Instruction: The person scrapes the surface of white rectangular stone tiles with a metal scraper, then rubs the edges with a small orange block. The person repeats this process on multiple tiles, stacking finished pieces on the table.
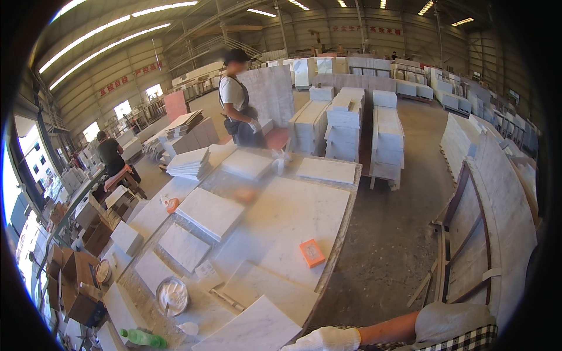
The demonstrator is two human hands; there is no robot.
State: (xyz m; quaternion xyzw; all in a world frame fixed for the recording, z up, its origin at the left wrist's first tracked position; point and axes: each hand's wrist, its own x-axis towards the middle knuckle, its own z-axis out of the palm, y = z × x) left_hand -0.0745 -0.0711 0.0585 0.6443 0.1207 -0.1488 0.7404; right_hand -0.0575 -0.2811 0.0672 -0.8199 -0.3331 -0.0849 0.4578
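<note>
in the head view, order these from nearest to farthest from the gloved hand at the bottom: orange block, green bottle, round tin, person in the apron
1. Orange block, up the slab from the gloved hand.
2. Round tin and green bottle, both left: too close to call.
3. Person in the apron, beyond the table's far end.

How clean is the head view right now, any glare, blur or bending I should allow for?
Head view: even daylight and roof strip lights, soft shadows; the left windows blow out white. Fisheye bends the marble worktable edge and the slab rack, with black corners. The orange block is sharp; the far person is slightly blurred. One gloved hand is cropped at the lower edge.
</note>
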